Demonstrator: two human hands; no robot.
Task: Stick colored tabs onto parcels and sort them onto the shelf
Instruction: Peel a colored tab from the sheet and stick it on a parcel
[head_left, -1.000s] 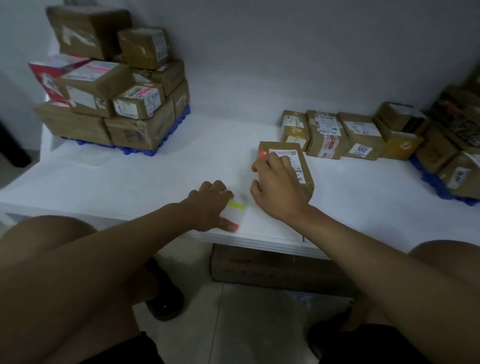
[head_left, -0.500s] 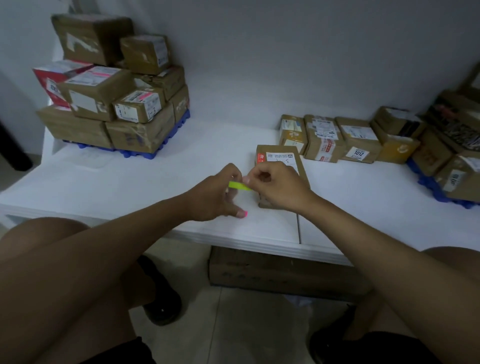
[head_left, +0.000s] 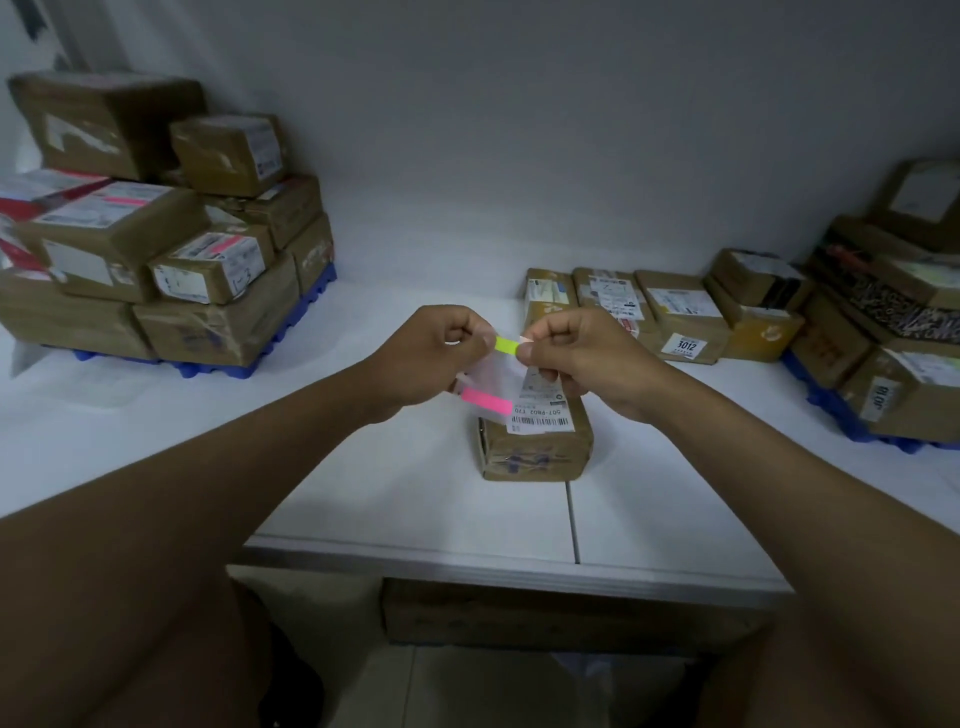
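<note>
Open shelf (head_left: 405, 499) surface left of central parcel (head_left: 535, 441); stacked boxes (head_left: 156, 234) blocking far left, box row (head_left: 675, 317) behind, pile (head_left: 893, 332) at right.

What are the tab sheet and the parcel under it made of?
Tab sheet: looks like thin translucent plastic film, glossy, with neon yellow-green and pink strips; could be coated paper. Parcel: brown corrugated cardboard, shiny clear tape over it, and a white paper label.
</note>
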